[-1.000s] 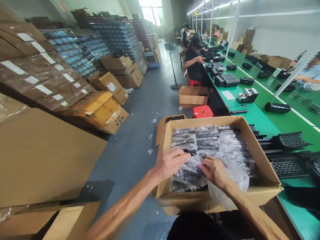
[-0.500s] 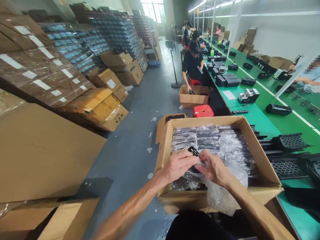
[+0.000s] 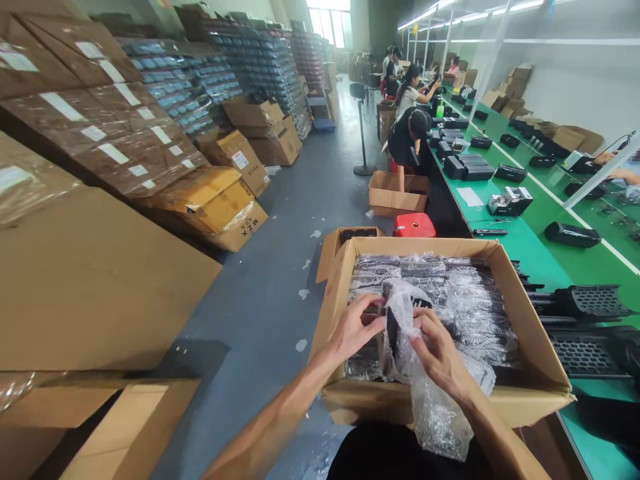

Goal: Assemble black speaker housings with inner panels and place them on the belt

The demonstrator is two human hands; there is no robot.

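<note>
Both of my hands are over an open cardboard box (image 3: 530,390) filled with rows of black parts in clear plastic bags (image 3: 477,303). My left hand (image 3: 356,328) pinches the left side of a black part in a clear plastic bag (image 3: 400,300); the part shows dark through the film. My right hand (image 3: 440,347) has its fingers closed on the right side of this bag. Just above its fingertips a black slotted end (image 3: 421,303) shows. Another crumpled clear bag (image 3: 443,420) hangs below my right hand over the box's near edge.
Black perforated housings (image 3: 583,353) lie on the green workbench (image 3: 545,263) at right. Beyond the box are a red stool (image 3: 415,225) and a smaller carton (image 3: 395,193), with a co-worker (image 3: 407,137) reaching into it. Large cartons (image 3: 100,287) line the left side.
The hands have moved apart, and the bagged black part now stands raised between them with white film over its top. The nearer co-worker has bent lower, arm deeper in the carton.
</note>
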